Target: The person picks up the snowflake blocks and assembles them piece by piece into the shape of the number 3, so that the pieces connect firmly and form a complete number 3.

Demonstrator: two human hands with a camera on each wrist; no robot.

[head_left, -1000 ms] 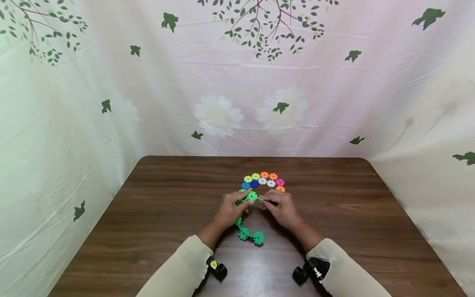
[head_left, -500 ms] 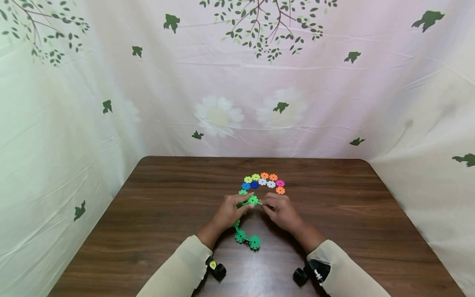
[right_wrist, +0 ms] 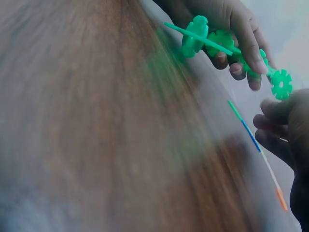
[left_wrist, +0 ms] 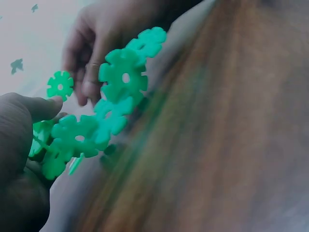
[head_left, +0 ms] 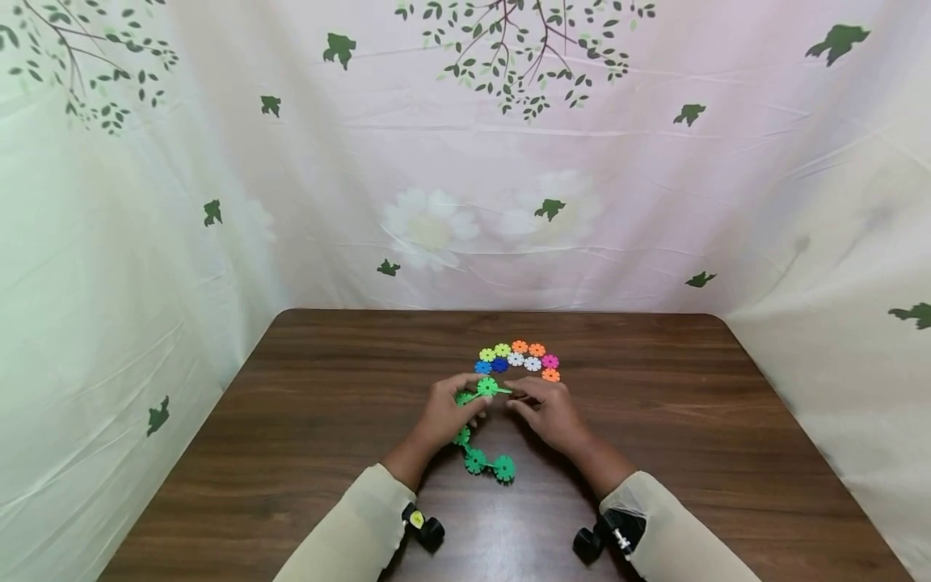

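Observation:
In the head view my left hand [head_left: 445, 412] pinches a chain of interlocked green flower-shaped discs [head_left: 503, 469], which hangs down toward the tabletop. One green disc [head_left: 487, 387] sticks up at the chain's upper end, between the hands. In the left wrist view the left thumb [left_wrist: 46, 107] lies against the chain, and several discs [left_wrist: 123, 77] stretch out beyond it. My right hand [head_left: 547, 412] is close to the end disc, its thumb and index finger apart. In the right wrist view its loosely bent fingers [right_wrist: 277, 128] are just below the end disc [right_wrist: 281, 84].
Behind the hands, loose flower discs in yellow [head_left: 502, 350], orange [head_left: 537, 349], pink [head_left: 549, 361], white [head_left: 516, 360] and blue [head_left: 499, 364] lie in an arc on the brown wooden table [head_left: 349, 388]. A printed cloth [head_left: 465, 162] hangs beyond the table's back edge.
The right thumb and index finger, earlier at the end disc's side piece, have come apart from it. The chain has shifted slightly, first toward the person, then back and left.

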